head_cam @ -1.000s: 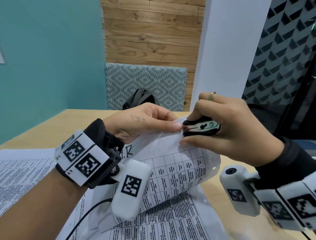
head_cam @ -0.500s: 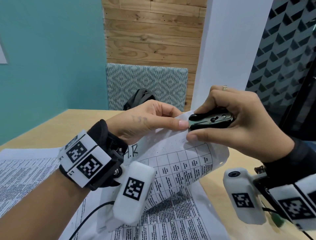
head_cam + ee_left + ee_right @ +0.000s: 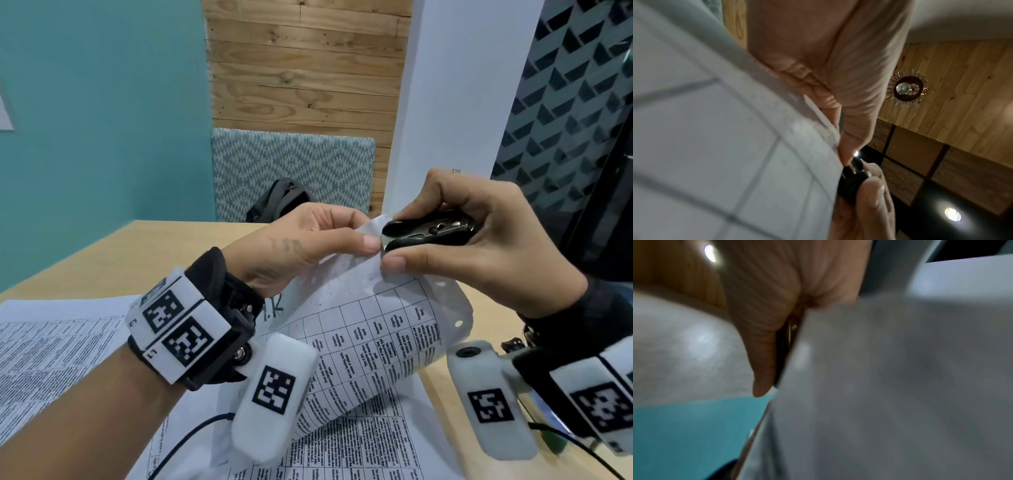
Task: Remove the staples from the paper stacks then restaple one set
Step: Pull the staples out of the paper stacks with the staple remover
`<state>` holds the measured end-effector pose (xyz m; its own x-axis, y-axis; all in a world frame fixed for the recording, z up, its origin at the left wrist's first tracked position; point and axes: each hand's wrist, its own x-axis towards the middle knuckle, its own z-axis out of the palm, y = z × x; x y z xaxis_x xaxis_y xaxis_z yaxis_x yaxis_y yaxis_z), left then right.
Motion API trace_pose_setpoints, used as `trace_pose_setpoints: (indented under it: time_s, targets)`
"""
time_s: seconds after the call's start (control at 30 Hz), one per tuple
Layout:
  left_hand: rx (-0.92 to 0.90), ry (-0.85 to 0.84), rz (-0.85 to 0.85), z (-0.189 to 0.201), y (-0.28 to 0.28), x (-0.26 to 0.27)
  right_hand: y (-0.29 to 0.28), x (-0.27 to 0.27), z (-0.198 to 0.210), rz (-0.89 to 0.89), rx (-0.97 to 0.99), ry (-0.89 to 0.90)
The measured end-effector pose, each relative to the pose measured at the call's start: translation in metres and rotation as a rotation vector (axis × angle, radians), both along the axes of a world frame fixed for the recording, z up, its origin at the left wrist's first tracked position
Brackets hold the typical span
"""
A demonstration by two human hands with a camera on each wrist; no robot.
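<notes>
Staple remover (image 3: 428,230) risen, right hand (image 3: 479,240) gripping

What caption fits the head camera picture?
Left hand pinches a paper stack while right hand works a staple remover.

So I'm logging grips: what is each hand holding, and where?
Left hand pinches the lifted paper stack at its top corner. Right hand grips the black staple remover by its two sides.

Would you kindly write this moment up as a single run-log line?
left hand: pinches paper stack corner, lifted | right hand: grips staple remover at that corner | staple: hidden | step: removal underway
</notes>
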<state>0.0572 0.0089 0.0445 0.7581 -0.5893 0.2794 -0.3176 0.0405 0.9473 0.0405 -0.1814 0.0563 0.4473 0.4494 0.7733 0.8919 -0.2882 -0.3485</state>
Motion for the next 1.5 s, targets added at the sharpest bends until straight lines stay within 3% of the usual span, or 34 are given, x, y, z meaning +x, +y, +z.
trace_pose_setpoints:
  time_s: [0.13,0.23,0.57,0.7,0.83,1.07,1.23,1.37,1.5]
  targets:
    - [0.137,-0.086,0.091,0.002,0.006,0.002,-0.002,0.003,0.001,-0.133,-0.161,-0.166]
    - [0.225,-0.109,0.162,0.006,0.015,0.007,-0.013,0.001,0.011,-0.191,-0.176,-0.179]
    - [0.296,-0.148,0.303,0.004,0.025,0.014,-0.028,-0.001,0.015,-0.324,-0.455,0.310]
    - [0.274,-0.137,0.292,0.006,0.025,0.012,-0.034,0.005,0.017,-0.143,-0.333,0.528]
    - [0.276,-0.131,0.273,0.008,0.025,0.011,-0.033,0.008,0.014,0.037,-0.231,0.629]
    - [0.229,-0.198,0.250,0.012,0.018,0.004,-0.020,0.011,0.001,0.196,-0.265,0.832]
    - [0.210,-0.298,0.371,0.023,0.023,-0.001,-0.026,0.016,0.004,0.198,-0.197,0.810]
    - [0.320,-0.224,0.421,0.034,0.064,0.004,-0.033,0.018,0.008,0.171,-0.113,0.747]
    - [0.295,-0.107,0.406,0.009,0.109,0.002,-0.038,0.019,0.013,0.134,0.034,0.690]
